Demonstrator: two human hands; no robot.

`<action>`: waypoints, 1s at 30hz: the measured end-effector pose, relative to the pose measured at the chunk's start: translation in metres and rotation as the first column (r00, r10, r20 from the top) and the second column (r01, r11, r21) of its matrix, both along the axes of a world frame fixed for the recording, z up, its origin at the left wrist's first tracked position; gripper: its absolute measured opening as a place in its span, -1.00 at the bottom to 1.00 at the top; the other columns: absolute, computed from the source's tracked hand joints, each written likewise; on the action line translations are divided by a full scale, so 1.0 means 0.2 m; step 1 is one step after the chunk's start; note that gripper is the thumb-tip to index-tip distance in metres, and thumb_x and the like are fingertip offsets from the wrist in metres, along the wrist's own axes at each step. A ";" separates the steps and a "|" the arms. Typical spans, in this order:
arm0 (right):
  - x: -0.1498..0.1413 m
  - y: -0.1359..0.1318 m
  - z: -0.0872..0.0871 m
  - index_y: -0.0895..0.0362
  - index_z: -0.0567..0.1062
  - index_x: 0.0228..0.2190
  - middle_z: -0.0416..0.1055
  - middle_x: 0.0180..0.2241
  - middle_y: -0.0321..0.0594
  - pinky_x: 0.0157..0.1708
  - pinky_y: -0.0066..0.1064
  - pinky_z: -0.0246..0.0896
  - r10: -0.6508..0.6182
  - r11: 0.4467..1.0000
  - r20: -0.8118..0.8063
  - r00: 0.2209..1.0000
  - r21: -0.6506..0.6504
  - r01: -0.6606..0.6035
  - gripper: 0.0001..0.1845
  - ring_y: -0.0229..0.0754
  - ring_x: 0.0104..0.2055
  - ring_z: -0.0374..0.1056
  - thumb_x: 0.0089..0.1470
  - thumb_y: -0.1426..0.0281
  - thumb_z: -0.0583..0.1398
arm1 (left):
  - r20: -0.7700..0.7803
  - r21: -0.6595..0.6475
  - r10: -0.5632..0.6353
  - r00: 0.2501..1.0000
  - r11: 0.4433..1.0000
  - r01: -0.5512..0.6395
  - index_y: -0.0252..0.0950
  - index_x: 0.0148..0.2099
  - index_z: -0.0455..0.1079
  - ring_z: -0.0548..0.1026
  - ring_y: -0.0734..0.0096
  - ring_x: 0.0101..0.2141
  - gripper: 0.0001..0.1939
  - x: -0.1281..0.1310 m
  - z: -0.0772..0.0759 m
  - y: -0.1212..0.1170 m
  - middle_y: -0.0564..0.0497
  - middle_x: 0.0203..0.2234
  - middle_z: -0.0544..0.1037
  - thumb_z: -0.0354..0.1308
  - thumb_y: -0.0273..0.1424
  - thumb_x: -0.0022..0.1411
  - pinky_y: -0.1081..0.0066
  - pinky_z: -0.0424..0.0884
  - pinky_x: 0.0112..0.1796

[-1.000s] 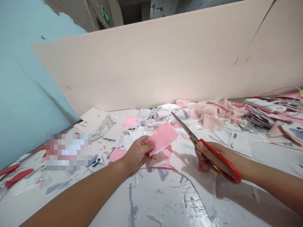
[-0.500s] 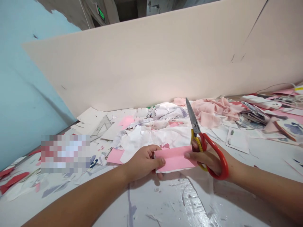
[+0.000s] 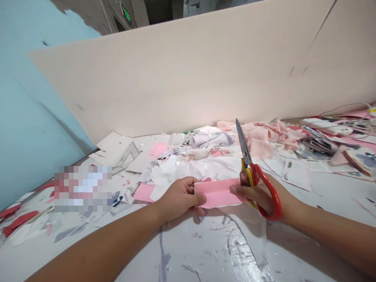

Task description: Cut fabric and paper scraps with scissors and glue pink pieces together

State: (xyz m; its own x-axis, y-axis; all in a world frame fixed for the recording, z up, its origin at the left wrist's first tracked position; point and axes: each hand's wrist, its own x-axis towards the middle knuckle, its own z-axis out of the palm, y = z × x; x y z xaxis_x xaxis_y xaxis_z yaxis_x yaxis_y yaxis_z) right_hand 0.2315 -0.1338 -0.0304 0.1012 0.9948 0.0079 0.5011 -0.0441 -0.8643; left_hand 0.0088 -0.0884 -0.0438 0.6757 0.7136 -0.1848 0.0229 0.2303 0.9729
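Note:
Between my two hands a pink rectangular piece (image 3: pixel 219 192), cloth or paper, is stretched level, with a white lower edge and a faint crease along it. My left hand (image 3: pixel 182 197) pinches its left end, thumb on top and fingers beneath. At the right end my right hand (image 3: pixel 256 192) presses it with the thumb. Scissors (image 3: pixel 245 147) with red and yellow handles hang in the same right hand, blades pointing up and away, closed together. The fingers under the piece are partly hidden.
Behind my hands lie white cloth scraps (image 3: pixel 188 168) and a heap of peach fabric (image 3: pixel 264 137). A clear set square (image 3: pixel 127 158) is at the left. Patterned pieces (image 3: pixel 362 158) and a white power strip (image 3: pixel 327 126) lie at the right. A pale board (image 3: pixel 188 78) closes off the back.
Both hands and the pink piece sit slightly further right in the picture, and the scissors' blades have tilted a little. The grip of each hand stays the same.

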 end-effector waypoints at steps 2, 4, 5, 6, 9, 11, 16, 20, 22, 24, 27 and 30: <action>0.00 0.00 0.00 0.10 0.15 -0.63 0.20 -0.73 -0.46 -0.59 -0.46 0.01 -0.003 1.000 -0.036 0.999 -0.007 0.003 -0.70 -0.34 -0.64 0.11 -0.18 0.34 0.22 | -0.003 0.019 0.001 1.000 1.000 -0.001 -0.35 -0.28 0.26 0.43 0.42 -0.66 -0.82 0.00 0.00 0.00 0.01 -0.68 0.45 0.15 -0.38 0.07 0.39 0.38 -0.58; -0.01 0.00 0.01 0.09 0.15 -0.62 0.20 -0.73 -0.46 -0.60 -0.46 0.01 -0.012 1.000 -0.082 0.997 -0.014 0.010 -0.70 -0.34 -0.65 0.11 -0.18 0.32 0.22 | -0.004 0.033 0.015 1.000 0.999 -0.014 -0.35 -0.31 0.28 0.41 0.45 -0.67 -0.84 0.01 0.01 0.00 0.06 -0.69 0.40 0.13 -0.36 0.08 0.41 0.38 -0.63; -0.01 0.00 0.01 0.09 0.16 -0.62 0.20 -0.74 -0.45 -0.61 -0.47 0.02 -0.021 1.000 -0.093 0.995 -0.011 0.020 -0.70 -0.34 -0.66 0.11 -0.19 0.31 0.23 | -0.005 0.040 0.028 1.000 0.999 -0.028 -0.34 -0.33 0.28 0.40 0.47 -0.68 -0.84 0.01 0.01 0.00 0.09 -0.69 0.37 0.13 -0.36 0.08 0.43 0.37 -0.64; -0.01 0.00 0.01 0.10 0.16 -0.63 0.20 -0.74 -0.45 -0.61 -0.47 0.02 -0.028 1.000 -0.098 0.995 -0.006 0.027 -0.69 -0.35 -0.66 0.11 -0.20 0.31 0.24 | -0.008 0.050 0.047 0.999 0.998 -0.047 -0.34 -0.34 0.28 0.38 0.49 -0.70 -0.85 0.02 0.01 0.00 0.12 -0.70 0.34 0.13 -0.36 0.08 0.45 0.36 -0.66; -0.02 0.00 0.02 0.10 0.18 -0.64 0.20 -0.73 -0.44 -0.60 -0.46 0.05 -0.027 1.000 -0.133 0.991 -0.007 0.027 -0.70 -0.35 -0.66 0.12 -0.21 0.32 0.25 | -0.029 0.097 0.127 0.991 0.988 -0.124 -0.33 -0.40 0.26 0.34 0.57 -0.73 -0.86 0.02 0.02 -0.01 0.16 -0.72 0.28 0.13 -0.36 0.08 0.52 0.31 -0.69; -0.01 0.00 0.02 0.10 0.18 -0.62 0.22 -0.69 -0.44 -0.57 -0.46 0.10 -0.004 1.000 -0.224 0.975 -0.019 0.000 -0.69 -0.33 -0.63 0.18 -0.24 0.33 0.26 | -0.040 0.136 0.173 0.984 0.977 -0.166 -0.33 -0.43 0.25 0.33 0.60 -0.73 -0.84 0.02 0.03 -0.01 0.17 -0.71 0.27 0.13 -0.35 0.08 0.54 0.31 -0.69; 0.02 0.01 -0.01 0.09 0.19 -0.60 0.26 -0.67 -0.42 -0.54 -0.46 0.11 0.006 0.999 -0.227 0.974 -0.032 -0.014 -0.73 -0.30 -0.59 0.23 -0.21 0.36 0.24 | -0.070 0.153 0.167 0.984 0.976 -0.154 -0.32 -0.41 0.25 0.34 0.60 -0.73 -0.82 0.02 0.04 -0.01 0.17 -0.68 0.29 0.14 -0.32 0.06 0.54 0.31 -0.70; 0.03 0.01 0.00 0.10 0.23 -0.59 0.31 -0.63 -0.37 -0.54 -0.43 0.09 -0.028 0.999 -0.119 0.992 -0.021 0.026 -0.76 -0.27 -0.57 0.23 -0.24 0.35 0.24 | -0.073 0.146 0.160 0.984 0.978 -0.148 -0.32 -0.39 0.25 0.36 0.58 -0.73 -0.83 0.01 0.04 0.00 0.17 -0.68 0.29 0.15 -0.33 0.05 0.56 0.29 -0.71; 0.02 0.01 0.01 0.10 0.22 -0.60 0.31 -0.63 -0.37 -0.53 -0.43 0.09 -0.034 0.999 -0.101 0.994 -0.021 0.032 -0.75 -0.27 -0.57 0.23 -0.23 0.34 0.24 | -0.067 0.151 0.151 0.986 0.979 -0.140 -0.31 -0.36 0.26 0.36 0.57 -0.72 -0.83 0.01 0.03 0.00 0.17 -0.68 0.29 0.15 -0.32 0.05 0.54 0.31 -0.70; 0.02 0.01 0.02 0.09 0.21 -0.61 0.30 -0.64 -0.38 -0.52 -0.44 0.09 -0.033 0.999 -0.094 0.995 -0.025 0.031 -0.75 -0.28 -0.57 0.23 -0.22 0.34 0.23 | -0.078 0.159 0.128 0.989 0.981 -0.114 -0.30 -0.34 0.26 0.33 0.59 -0.73 -0.81 0.01 0.03 0.00 0.18 -0.69 0.27 0.14 -0.30 0.06 0.51 0.32 -0.68; 0.03 0.01 0.01 0.09 0.21 -0.60 0.30 -0.64 -0.39 -0.51 -0.44 0.10 -0.037 0.999 -0.093 0.995 -0.025 0.035 -0.76 -0.29 -0.57 0.23 -0.21 0.35 0.22 | -0.135 0.189 0.088 0.987 0.980 -0.061 -0.30 -0.33 0.27 0.28 0.63 -0.72 -0.78 0.00 0.02 0.00 0.18 -0.68 0.26 0.12 -0.26 0.06 0.52 0.30 -0.66; 0.05 0.02 -0.02 0.09 0.24 -0.58 0.32 -0.65 -0.38 -0.55 -0.45 0.09 -0.054 0.998 -0.094 0.994 -0.022 0.052 -0.78 -0.29 -0.59 0.23 -0.22 0.34 0.23 | -0.225 0.315 0.085 0.971 0.949 -0.010 -0.31 -0.33 0.29 0.31 0.60 -0.64 -0.77 0.00 0.04 0.00 0.13 -0.63 0.29 0.08 -0.23 0.09 0.52 0.27 -0.59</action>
